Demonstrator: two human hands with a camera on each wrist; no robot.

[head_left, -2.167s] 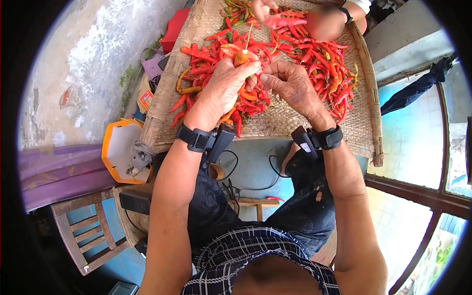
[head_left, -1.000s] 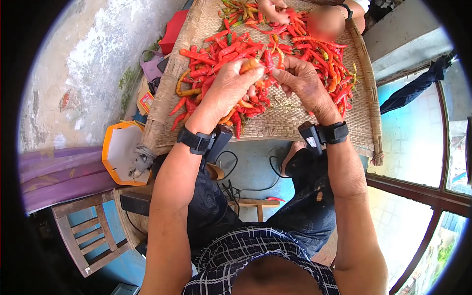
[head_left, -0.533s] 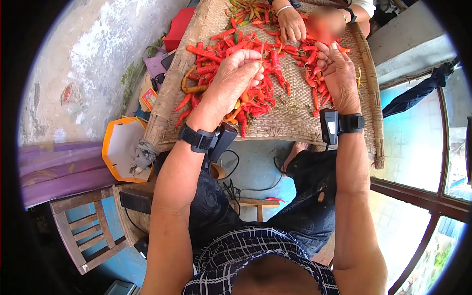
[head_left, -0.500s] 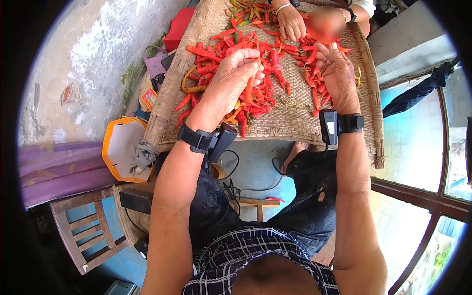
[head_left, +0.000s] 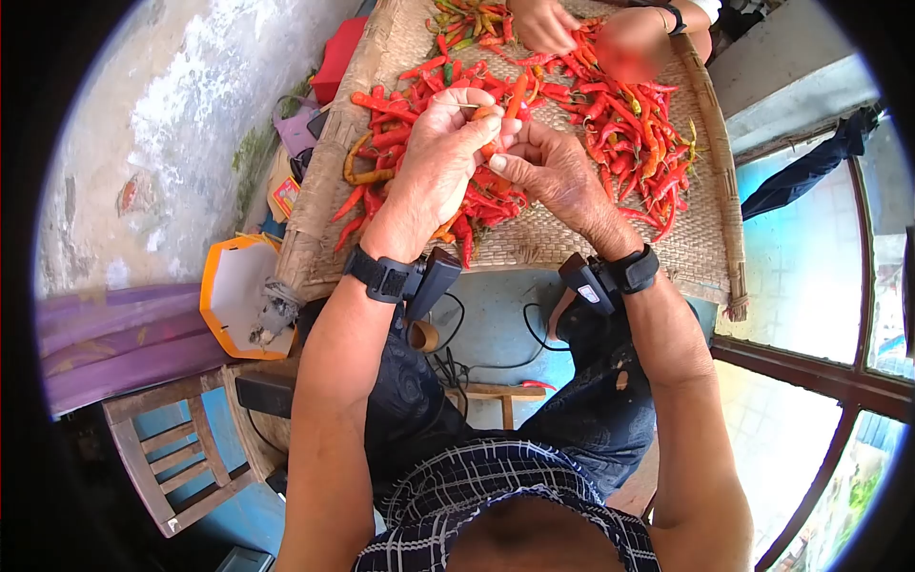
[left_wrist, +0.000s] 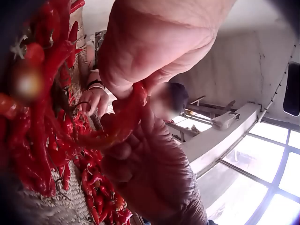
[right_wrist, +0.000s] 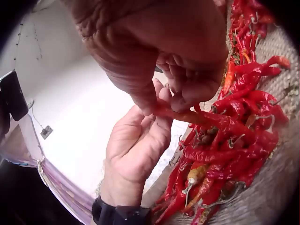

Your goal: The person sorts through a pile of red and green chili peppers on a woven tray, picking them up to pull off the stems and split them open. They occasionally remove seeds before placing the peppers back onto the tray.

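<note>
Over the pile of red chili peppers (head_left: 391, 107) on the woven mat, my two hands meet at one orange-red chili pepper (right_wrist: 180, 114). My left hand (head_left: 431, 176) pinches it between thumb and fingertips. From the other side my right hand (head_left: 567, 186) grips it too, thumb against the fingers. In the left wrist view the same chili pepper (left_wrist: 124, 119) curves between the two hands, partly covered by fingers. A second heap of red chili peppers (head_left: 658, 162) lies to the right on the mat.
Across the woven mat (head_left: 562, 243), another person's hand (head_left: 543, 26) reaches into chili peppers at the far side. An orange-rimmed box (head_left: 233, 286) stands left, beside a slatted wooden chair (head_left: 176, 448). Windows (head_left: 786, 257) line the right.
Half a second ago my right hand was apart, over the right heap; it has come back left to my left hand. The other person's hand has shifted up and left.
</note>
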